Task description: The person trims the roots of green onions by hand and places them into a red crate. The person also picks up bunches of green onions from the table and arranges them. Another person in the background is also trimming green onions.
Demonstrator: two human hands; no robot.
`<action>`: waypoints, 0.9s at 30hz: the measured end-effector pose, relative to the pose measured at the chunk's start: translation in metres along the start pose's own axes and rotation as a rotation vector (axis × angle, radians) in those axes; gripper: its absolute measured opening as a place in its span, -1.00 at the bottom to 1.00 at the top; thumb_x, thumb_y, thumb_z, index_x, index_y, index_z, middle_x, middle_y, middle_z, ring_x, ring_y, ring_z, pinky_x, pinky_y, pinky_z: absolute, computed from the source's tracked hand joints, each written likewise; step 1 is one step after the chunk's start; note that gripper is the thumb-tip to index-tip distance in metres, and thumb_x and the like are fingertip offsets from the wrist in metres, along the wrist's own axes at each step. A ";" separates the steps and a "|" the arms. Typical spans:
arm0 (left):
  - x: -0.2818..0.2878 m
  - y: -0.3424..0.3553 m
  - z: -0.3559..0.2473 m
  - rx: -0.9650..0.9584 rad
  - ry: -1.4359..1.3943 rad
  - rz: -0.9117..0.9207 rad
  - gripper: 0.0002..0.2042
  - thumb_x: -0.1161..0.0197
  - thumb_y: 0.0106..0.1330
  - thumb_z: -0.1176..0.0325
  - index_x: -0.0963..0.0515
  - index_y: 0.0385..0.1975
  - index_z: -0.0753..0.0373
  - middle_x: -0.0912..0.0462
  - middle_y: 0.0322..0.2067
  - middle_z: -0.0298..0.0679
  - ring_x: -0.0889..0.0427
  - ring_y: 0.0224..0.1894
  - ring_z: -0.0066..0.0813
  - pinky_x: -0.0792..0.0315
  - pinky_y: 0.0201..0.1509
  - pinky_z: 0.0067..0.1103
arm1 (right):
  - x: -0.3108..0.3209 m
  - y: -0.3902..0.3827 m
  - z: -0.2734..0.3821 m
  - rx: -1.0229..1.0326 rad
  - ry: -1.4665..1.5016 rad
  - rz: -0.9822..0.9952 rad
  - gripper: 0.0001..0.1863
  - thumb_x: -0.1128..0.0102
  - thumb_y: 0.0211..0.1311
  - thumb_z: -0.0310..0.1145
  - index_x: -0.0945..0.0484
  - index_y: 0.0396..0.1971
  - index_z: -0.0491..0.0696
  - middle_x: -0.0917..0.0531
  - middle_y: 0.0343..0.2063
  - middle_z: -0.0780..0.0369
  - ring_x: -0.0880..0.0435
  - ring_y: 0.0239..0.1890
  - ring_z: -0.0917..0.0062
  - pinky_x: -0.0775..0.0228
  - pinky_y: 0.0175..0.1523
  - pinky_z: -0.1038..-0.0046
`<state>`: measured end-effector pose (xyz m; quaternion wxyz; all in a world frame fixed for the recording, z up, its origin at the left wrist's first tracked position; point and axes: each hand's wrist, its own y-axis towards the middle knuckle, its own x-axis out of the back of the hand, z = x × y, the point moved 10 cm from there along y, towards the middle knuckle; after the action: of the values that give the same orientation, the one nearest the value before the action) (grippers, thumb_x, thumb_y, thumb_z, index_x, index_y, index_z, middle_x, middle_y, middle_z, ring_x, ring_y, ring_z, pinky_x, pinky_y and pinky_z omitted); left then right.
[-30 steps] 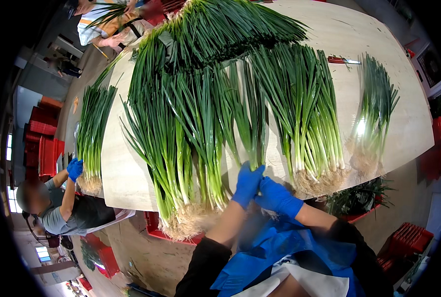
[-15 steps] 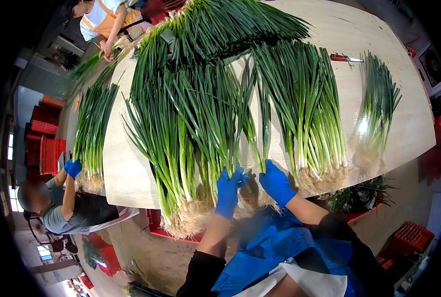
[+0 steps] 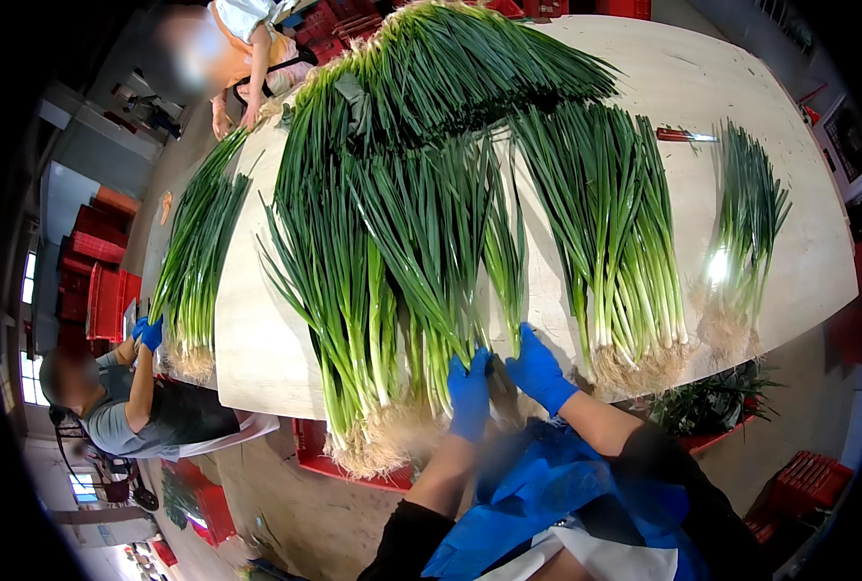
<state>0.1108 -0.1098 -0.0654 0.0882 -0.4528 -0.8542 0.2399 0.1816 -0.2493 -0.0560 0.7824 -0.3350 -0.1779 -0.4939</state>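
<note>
Long green onions with white stems and pale roots lie in piles on a light wooden table. My left hand [image 3: 470, 392], in a blue glove, is closed on stems at the right side of the large front pile [image 3: 363, 320]. My right hand [image 3: 539, 370], gloved too, is beside it, its fingers closed at the lower end of a few narrow green onions [image 3: 505, 257]. The roots below my hands are blurred. To the right lies a separate bunch [image 3: 620, 242], roots toward me.
A crosswise heap [image 3: 470, 58] covers the table's far side. A red-handled knife [image 3: 678, 135] lies near a small bunch [image 3: 746, 213] at right. One co-worker [image 3: 150, 407] handles a bunch at left; another [image 3: 247, 58] stands at far left. Red crates [image 3: 111, 300] surround the table.
My left hand has shifted right, closer to my right hand, and its fingers have closed in. The loose stalk by my right hand has moved left. The far co-worker has leaned in with hands lower.
</note>
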 end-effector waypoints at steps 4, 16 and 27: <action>0.006 -0.010 -0.005 -0.033 -0.063 -0.057 -0.66 -0.17 0.29 0.45 -0.41 0.06 0.30 -0.59 -0.15 -0.27 -0.56 -0.17 -0.55 -0.43 -0.07 -0.64 | -0.032 0.001 -0.007 -0.015 0.272 0.202 -0.23 -0.19 0.05 -0.31 -0.10 0.26 -0.22 -0.41 0.09 -0.13 -0.41 0.15 0.06 -0.29 0.18 0.26; 0.053 -0.007 -0.065 -0.394 0.956 -0.344 -0.07 -0.37 0.07 0.07 0.03 0.33 0.39 -0.27 0.18 0.23 -0.32 0.20 0.10 -0.24 0.25 -0.28 | -0.018 -0.008 0.033 0.013 0.345 0.281 -0.40 -0.18 0.15 -0.13 -0.30 0.09 -0.20 -0.53 -0.09 -0.12 -0.51 0.01 0.04 -0.36 0.06 0.25; 0.014 0.037 -0.039 -0.025 0.317 0.111 -0.27 -0.50 -0.05 0.43 -0.22 0.11 0.49 -0.57 -0.17 -0.06 -0.60 -0.24 -0.34 -0.55 -0.24 -0.54 | -0.080 -0.030 0.082 0.355 0.460 0.607 -0.32 -0.30 -0.01 -0.33 -0.21 0.09 -0.29 -0.54 -0.13 -0.04 -0.58 -0.14 0.19 -0.42 -0.02 0.32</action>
<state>0.1442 -0.0676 -0.0502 0.2027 -0.5325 -0.8062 0.1593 0.1229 -0.1478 -0.0355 0.9573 -0.1132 0.0257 -0.2646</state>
